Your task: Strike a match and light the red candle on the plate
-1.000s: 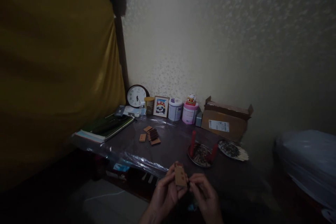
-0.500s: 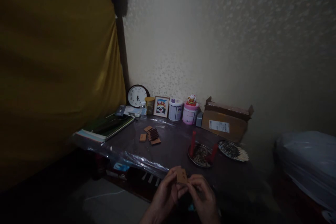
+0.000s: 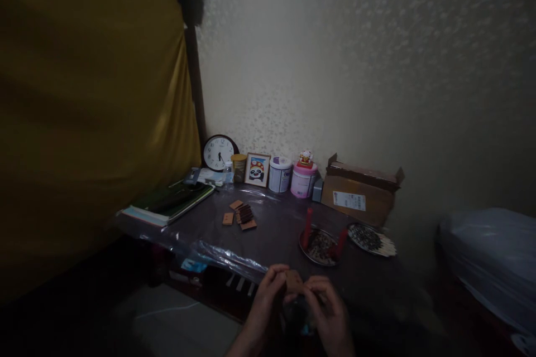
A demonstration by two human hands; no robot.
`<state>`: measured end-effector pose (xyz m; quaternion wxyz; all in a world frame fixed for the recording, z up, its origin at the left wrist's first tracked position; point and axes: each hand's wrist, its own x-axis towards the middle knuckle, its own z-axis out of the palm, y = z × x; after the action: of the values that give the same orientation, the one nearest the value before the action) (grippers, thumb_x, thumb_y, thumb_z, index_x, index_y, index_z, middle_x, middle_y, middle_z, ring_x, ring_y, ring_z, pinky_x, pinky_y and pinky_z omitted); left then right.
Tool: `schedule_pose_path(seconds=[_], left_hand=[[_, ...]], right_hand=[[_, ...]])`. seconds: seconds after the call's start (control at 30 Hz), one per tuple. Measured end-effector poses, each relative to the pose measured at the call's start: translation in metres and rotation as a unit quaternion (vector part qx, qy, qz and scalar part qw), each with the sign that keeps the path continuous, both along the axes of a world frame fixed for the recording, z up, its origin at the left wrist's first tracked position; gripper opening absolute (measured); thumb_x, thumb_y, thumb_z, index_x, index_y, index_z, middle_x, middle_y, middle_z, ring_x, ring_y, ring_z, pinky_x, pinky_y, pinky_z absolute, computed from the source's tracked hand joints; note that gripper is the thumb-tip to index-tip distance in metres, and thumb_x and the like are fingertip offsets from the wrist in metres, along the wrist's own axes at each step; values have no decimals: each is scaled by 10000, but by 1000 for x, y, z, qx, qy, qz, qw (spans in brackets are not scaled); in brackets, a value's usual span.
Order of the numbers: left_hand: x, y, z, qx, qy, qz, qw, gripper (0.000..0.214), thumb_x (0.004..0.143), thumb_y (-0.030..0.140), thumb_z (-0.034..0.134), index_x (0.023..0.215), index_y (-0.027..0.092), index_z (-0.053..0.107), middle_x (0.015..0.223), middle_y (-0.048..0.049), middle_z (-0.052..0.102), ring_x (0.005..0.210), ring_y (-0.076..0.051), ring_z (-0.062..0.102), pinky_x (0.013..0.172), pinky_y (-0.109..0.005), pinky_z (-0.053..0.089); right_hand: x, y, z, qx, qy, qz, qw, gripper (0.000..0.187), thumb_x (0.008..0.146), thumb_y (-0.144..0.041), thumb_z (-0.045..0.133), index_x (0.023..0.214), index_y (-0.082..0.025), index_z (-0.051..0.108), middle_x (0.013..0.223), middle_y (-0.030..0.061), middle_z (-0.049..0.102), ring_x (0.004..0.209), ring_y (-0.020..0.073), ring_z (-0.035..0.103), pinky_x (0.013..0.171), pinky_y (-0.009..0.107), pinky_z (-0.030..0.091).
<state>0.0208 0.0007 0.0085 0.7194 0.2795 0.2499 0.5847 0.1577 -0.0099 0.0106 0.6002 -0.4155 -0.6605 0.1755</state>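
Above the table's front edge, my left hand (image 3: 267, 297) grips a small brown cardboard matchbox (image 3: 293, 281) between thumb and fingers. My right hand (image 3: 327, 305) is closed, its fingertips pinched at the box's right edge. Whether a match is also between those fingers is too dark and small to tell. Beyond the hands lies a group of similar brown matchboxes (image 3: 228, 218), with a dark reddish-brown stack (image 3: 244, 213) among them. Just past my right hand, a round plate (image 3: 317, 261) holds two red candles (image 3: 307, 226) and dark and pale bits.
A second plate (image 3: 355, 240) with pale sticks stands to the right. Along the wall are a clock (image 3: 218, 153), a framed panda picture (image 3: 257, 169), two tins (image 3: 280, 175) and an opened carton (image 3: 358, 187). A green-covered book (image 3: 170, 203) lies left, beside a yellow curtain (image 3: 100, 95).
The matchbox has turned and shifted slightly right in my fingers, so its printed face shows less clearly. My right hand has moved slightly right with it. Things on the table stay put.
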Motion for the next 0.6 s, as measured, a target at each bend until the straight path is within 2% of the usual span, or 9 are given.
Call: schedule_pose_path(seconds=[0.17, 0.47, 0.6], left_hand=[[0, 1, 0, -12, 14, 4, 1000, 255, 692, 340, 671, 880, 175, 624, 902, -71, 648, 851, -203, 583, 741, -319, 437], [1, 2, -5, -23, 2, -3, 1000, 225, 684, 294, 690, 867, 173, 639, 778, -33, 646, 740, -147, 581, 702, -275, 431], [1, 1, -5, -30, -1, 1, 1000, 257, 682, 289, 694, 906, 180, 630, 803, -37, 649, 767, -156, 586, 724, -289, 434]], right_hand=[[3, 0, 4, -10, 13, -19, 1000, 92, 781, -248, 599, 704, -201, 581, 717, 17, 612, 692, 144, 611, 644, 199, 501], [6, -1, 2, -30, 0, -15, 999, 91, 790, -243, 584, 710, -199, 575, 737, 19, 609, 720, 145, 610, 663, 195, 493], [6, -1, 2, -27, -2, -15, 1000, 92, 784, -245, 589, 706, -198, 578, 723, 18, 609, 704, 146, 608, 655, 202, 492]])
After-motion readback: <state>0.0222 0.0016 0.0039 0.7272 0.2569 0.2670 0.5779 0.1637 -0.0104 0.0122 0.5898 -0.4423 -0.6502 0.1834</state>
